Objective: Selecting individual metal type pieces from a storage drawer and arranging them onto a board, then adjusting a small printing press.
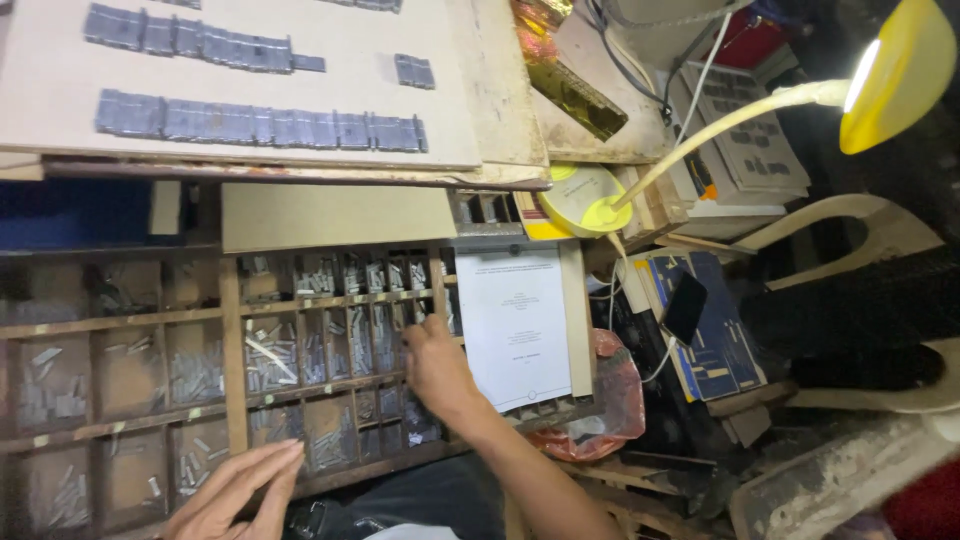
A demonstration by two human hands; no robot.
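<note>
The right hand (437, 362) is reached into a compartment of the wooden type case (232, 350), fingers curled among the metal type pieces (330, 345); whether a piece is pinched cannot be told. The left hand (235, 492) is held flat and released at the case's front edge. A white printed sheet (513, 322) is propped just beside the right hand.

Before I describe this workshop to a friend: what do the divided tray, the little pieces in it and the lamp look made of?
The divided tray looks like bare, worn wood: brown, dull, dusty slats. The little pieces, which the right hand reaches among, look like grey metal with a dull sheen. The lamp seems glossy yellow plastic. The left hand rests at the tray's near edge.
</note>
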